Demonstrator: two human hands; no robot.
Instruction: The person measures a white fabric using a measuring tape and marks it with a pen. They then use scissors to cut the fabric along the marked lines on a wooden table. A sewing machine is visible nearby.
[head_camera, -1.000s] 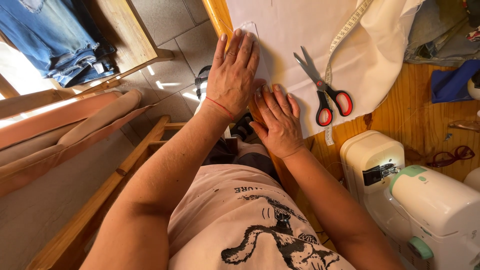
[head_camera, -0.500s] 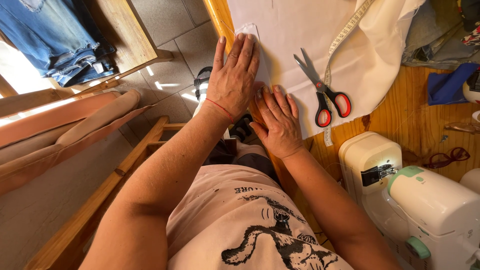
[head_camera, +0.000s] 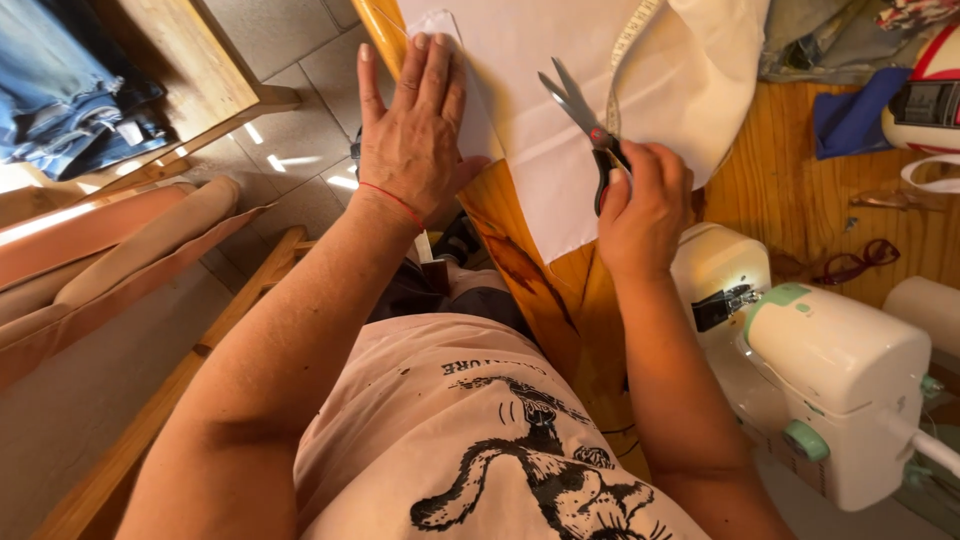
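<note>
My left hand (head_camera: 412, 130) lies flat, fingers together, on the near edge of a white fabric (head_camera: 560, 120) spread over the wooden table (head_camera: 560, 290). A small white paper pattern piece (head_camera: 462, 70) sits under its fingertips. My right hand (head_camera: 645, 205) is closed around the handles of a pair of scissors (head_camera: 580, 110), whose steel blades point away across the fabric. A measuring tape (head_camera: 632, 40) runs over the cloth just beyond the scissors.
A white and green sewing machine (head_camera: 830, 360) stands to the right of my right arm. Red-framed glasses (head_camera: 855, 262), blue cloth (head_camera: 855, 115) and grey clothes lie at the table's far right. Jeans (head_camera: 70, 90) rest on a wooden bench at left.
My right hand left the table edge beside my left hand, moved right and took hold of the scissors' handles. The left hand stayed pressed on the fabric.
</note>
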